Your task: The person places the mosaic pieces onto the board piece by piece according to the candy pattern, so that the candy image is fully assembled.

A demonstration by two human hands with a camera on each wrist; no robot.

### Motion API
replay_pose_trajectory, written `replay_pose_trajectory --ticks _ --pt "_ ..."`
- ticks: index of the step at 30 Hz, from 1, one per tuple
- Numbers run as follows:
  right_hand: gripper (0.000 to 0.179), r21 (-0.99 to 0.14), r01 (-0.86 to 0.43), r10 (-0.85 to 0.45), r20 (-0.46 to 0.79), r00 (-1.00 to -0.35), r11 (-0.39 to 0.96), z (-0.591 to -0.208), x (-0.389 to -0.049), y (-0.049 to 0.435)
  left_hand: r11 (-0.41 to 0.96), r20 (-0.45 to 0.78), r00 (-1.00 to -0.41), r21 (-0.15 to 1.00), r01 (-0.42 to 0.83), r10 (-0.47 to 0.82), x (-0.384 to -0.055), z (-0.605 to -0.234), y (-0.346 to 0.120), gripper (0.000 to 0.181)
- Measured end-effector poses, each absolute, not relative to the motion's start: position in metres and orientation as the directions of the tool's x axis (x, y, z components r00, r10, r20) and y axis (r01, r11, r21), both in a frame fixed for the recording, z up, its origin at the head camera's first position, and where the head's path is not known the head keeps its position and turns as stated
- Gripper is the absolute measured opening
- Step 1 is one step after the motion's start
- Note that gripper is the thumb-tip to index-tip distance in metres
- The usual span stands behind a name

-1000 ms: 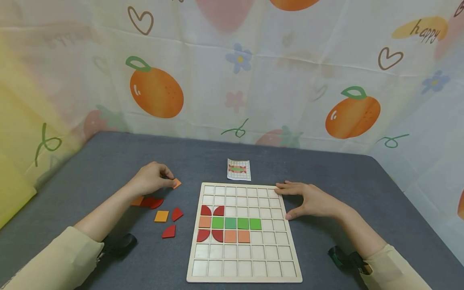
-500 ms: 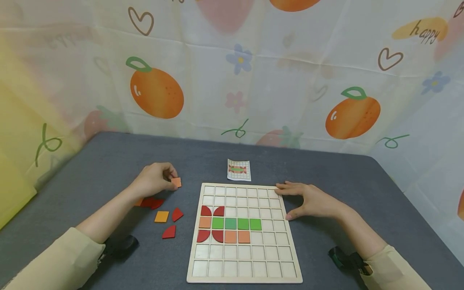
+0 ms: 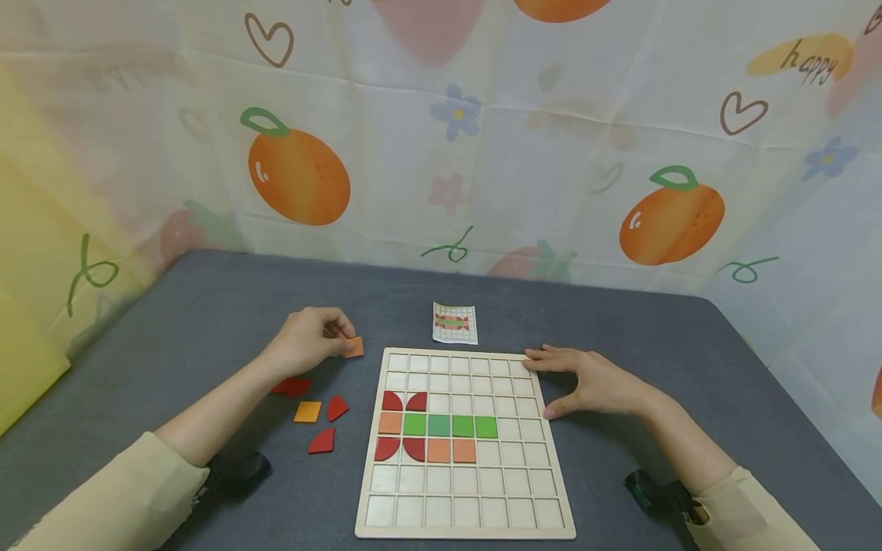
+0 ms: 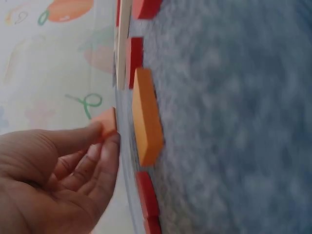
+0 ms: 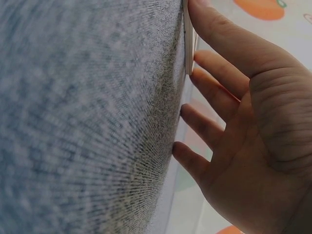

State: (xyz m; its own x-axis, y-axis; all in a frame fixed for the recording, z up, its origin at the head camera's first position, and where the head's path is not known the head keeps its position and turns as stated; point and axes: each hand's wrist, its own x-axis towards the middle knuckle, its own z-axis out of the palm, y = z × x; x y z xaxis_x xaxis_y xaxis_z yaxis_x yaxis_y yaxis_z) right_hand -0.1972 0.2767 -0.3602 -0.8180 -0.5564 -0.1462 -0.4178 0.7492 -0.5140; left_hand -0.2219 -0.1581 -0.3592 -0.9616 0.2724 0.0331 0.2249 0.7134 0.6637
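Observation:
My left hand (image 3: 313, 337) pinches a light orange square tile (image 3: 354, 347) between thumb and fingers, just left of the wooden grid board (image 3: 465, 531). In the left wrist view the same tile (image 4: 108, 123) sticks out past the fingertips. My right hand (image 3: 592, 380) rests at the board's right edge, fingers spread, touching its upper right corner and side. On the board lie red quarter-circle tiles (image 3: 387, 448), a row of green tiles (image 3: 439, 425) with an orange one at its left end, and two orange tiles (image 3: 451, 451) below the greens.
Left of the board lie a yellow-orange square tile (image 3: 307, 412) and several red quarter-circle tiles (image 3: 321, 441), some partly behind the left forearm. A small printed pattern card (image 3: 455, 323) lies behind the board. A printed curtain (image 3: 524, 153) hangs at the table's far edge.
My left hand has moved right toward the board with the orange tile, which has turned in its fingers. My right hand stays in place at the board's edge.

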Motion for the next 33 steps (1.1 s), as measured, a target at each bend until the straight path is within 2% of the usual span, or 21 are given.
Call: replay_pose_trajectory --ticks 9,16,25,33 --pt "0.083 -0.505 -0.420 -0.554 -0.146 -0.820 0.754 -0.360 -0.197 0.276 0.612 0.013 -0.923 0.745 0.265 0.384 -0.210 -0.352 -0.134 0.025" --pt "0.083 -0.504 -0.420 -0.555 -0.148 -0.819 0.754 -0.361 -0.198 0.277 0.579 -0.007 -0.909 0.773 0.259 0.416 -0.203 -0.349 -0.115 0.019" --pt "0.083 -0.512 -0.418 -0.556 -0.149 -0.817 0.751 -0.361 -0.198 0.277 0.534 -0.022 -0.879 0.801 0.269 0.476 -0.195 -0.350 -0.090 0.021" --pt "0.083 -0.511 -0.420 -0.557 -0.147 -0.817 0.750 -0.361 -0.197 0.277 0.484 -0.010 -0.861 0.830 0.276 0.508 -0.192 -0.356 -0.071 0.007"
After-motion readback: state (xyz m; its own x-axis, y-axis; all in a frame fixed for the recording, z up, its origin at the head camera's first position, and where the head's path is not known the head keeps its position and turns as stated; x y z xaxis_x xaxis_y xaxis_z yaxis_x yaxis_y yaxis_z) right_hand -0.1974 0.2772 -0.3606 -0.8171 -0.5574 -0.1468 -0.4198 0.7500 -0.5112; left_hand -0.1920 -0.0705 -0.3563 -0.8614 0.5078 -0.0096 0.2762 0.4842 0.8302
